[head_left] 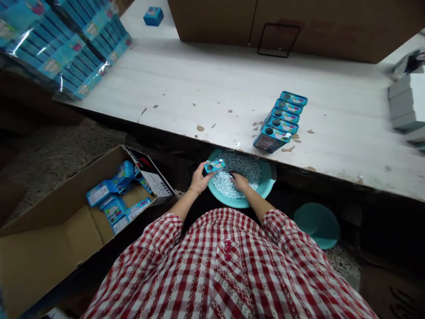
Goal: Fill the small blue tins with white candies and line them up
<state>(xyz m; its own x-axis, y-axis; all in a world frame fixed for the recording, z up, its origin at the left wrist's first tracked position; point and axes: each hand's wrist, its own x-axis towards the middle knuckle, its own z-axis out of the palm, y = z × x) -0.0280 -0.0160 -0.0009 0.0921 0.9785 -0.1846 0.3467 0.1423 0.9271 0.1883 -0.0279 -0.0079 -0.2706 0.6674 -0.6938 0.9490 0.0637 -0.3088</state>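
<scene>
Candy box [214, 165], small and blue, sits pinched in the left hand [199, 178] over the teal basin [268, 179], its round hole facing up. The right hand [239, 181] is dug into the pale pellets [244, 165], fingers curled as if gathering some; whether it grips any I cannot tell. Filling goes best with the box held level over the basin, so spills drop back in. Five like boxes [280, 120] line the tabletop [206, 84] edge above; a carton [56, 230] of more lies on the floor at left.
</scene>
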